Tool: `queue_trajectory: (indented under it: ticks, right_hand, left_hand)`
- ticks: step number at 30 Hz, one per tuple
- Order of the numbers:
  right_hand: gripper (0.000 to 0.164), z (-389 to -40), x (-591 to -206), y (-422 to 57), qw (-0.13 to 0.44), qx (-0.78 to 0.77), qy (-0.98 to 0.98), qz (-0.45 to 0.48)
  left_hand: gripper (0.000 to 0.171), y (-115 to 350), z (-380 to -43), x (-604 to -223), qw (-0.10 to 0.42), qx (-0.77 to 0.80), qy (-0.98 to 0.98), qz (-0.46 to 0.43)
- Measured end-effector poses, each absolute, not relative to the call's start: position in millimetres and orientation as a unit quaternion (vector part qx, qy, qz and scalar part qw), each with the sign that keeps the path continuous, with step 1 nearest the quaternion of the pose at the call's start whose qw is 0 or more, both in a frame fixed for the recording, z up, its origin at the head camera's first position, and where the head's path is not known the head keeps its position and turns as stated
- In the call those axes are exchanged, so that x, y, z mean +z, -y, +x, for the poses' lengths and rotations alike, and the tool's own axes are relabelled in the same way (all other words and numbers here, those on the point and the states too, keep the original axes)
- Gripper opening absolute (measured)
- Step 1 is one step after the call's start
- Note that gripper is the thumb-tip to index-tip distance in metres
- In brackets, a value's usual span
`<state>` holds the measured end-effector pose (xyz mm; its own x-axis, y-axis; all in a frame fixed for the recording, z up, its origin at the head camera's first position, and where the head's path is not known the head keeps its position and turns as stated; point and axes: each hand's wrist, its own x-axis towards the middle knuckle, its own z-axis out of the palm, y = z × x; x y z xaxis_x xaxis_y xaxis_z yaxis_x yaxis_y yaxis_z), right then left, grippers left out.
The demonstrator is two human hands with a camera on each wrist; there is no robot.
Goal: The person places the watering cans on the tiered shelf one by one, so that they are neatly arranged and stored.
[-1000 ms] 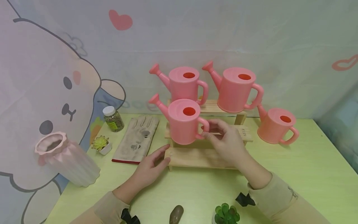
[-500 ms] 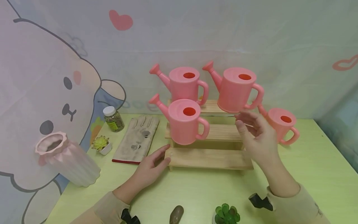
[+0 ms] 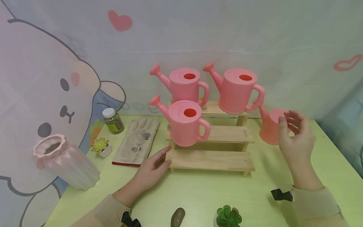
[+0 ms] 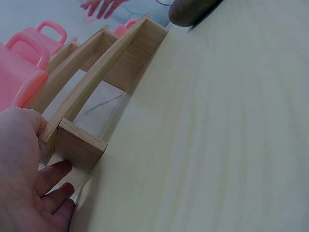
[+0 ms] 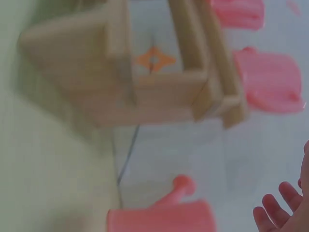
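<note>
My left hand (image 3: 151,170) holds the left end of a three-step wooden stand (image 3: 210,160), thumb and fingers about its lowest board; the left wrist view shows fingertips at the board and its leg. My right hand (image 3: 297,138), holding nothing visible, is raised with loosely bent fingers in front of a pink watering can (image 3: 270,126) on the table, hiding its handle. Two more pink watering cans, a left one (image 3: 184,85) and a right one (image 3: 237,91), stand on the top step. Another pink watering can (image 3: 185,124) sits at the left of the middle step.
Left of the stand lie a stained work glove (image 3: 136,142), a jar with a white lid (image 3: 113,121), a small potted succulent (image 3: 101,146) and a pink-white vase (image 3: 69,162). Near the front edge are a brown rounded object (image 3: 177,217) and a green succulent (image 3: 228,216).
My right hand has let go of the handle of the middle-step watering can and moved right to the can on the table. My left hand has stayed at the stand.
</note>
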<state>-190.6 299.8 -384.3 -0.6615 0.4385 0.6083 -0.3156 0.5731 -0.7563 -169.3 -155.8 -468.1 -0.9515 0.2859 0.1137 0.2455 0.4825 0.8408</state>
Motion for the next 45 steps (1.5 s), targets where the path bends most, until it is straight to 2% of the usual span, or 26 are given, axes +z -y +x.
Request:
queue_trajectory:
  ticks: [6, 13, 20, 24, 33, 45]
  right_hand:
    - [0.044, -202.9, -409.9, -331.0, 0.385, 0.419, 0.813, -0.127]
    - [0.051, -206.0, -439.2, -355.7, 0.365, 0.4, 0.825, -0.159]
    - [0.063, -205.2, -457.1, -378.5, 0.258, 0.449, 0.829, -0.211]
    - [0.068, -203.4, -460.5, -385.6, 0.22, 0.448, 0.837, -0.224]
    - [0.064, -202.6, -465.4, -390.0, 0.196, 0.4, 0.866, -0.228]
    - [0.051, -202.5, -466.7, -390.0, 0.219, 0.353, 0.883, -0.22]
  left_hand:
    - [0.052, 156.4, -169.9, -470.1, 0.016, 0.486, -0.86, 0.156]
    - [0.052, 156.3, -170.2, -470.7, 0.018, 0.483, -0.861, 0.157]
    - [0.052, 156.3, -169.4, -467.7, 0.018, 0.485, -0.861, 0.155]
    - [0.052, 155.9, -169.3, -467.9, 0.018, 0.485, -0.86, 0.156]
    - [0.052, 155.7, -169.5, -467.9, 0.018, 0.485, -0.86, 0.155]
    - [0.052, 156.0, -170.2, -470.0, 0.012, 0.475, -0.866, 0.156]
